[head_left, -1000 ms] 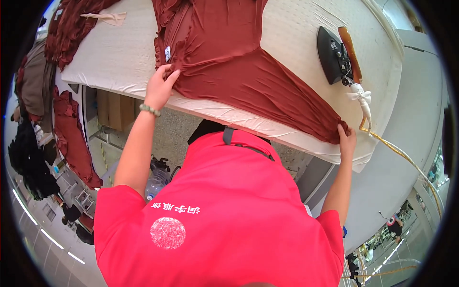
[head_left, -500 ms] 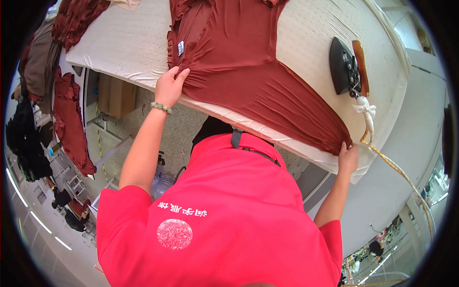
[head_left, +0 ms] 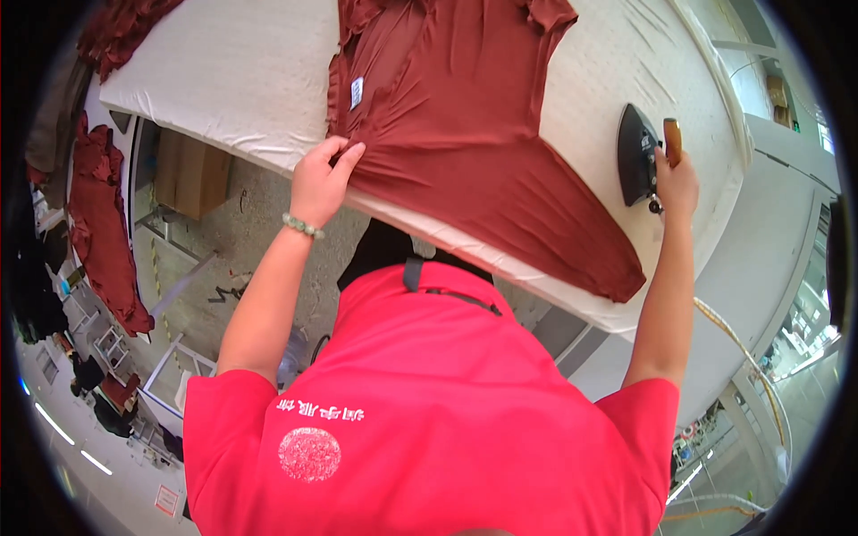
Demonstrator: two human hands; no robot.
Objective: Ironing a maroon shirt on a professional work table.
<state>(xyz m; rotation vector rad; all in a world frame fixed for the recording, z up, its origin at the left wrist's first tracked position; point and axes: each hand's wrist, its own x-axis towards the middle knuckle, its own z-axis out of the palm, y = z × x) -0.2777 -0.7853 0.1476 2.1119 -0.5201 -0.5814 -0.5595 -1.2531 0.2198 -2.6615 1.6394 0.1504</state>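
Observation:
A dark red garment point(head_left: 456, 116) lies spread on the padded white ironing table point(head_left: 241, 76), one sleeve stretched toward the right along the near edge. Fine creases run across the cloth, and a small white label point(head_left: 357, 92) shows near its left side. With thumb and fingers, my left hand point(head_left: 323, 179) pinches the garment's near left edge. On the right, my right hand point(head_left: 677, 186) is closed round the brown handle of a black iron point(head_left: 636, 154). The iron rests on the table pad, to the right of the sleeve and apart from it.
More dark red garments point(head_left: 105, 223) hang at the left, and another ruffled pile point(head_left: 125, 34) sits on the table's far left corner. A cardboard box point(head_left: 192, 176) stands beneath the table. The iron's cord and hose point(head_left: 751, 357) trail down at the right.
My right hand has let go of the sleeve end and moved up and away to the iron's handle. My left hand keeps its hold on the garment's edge.

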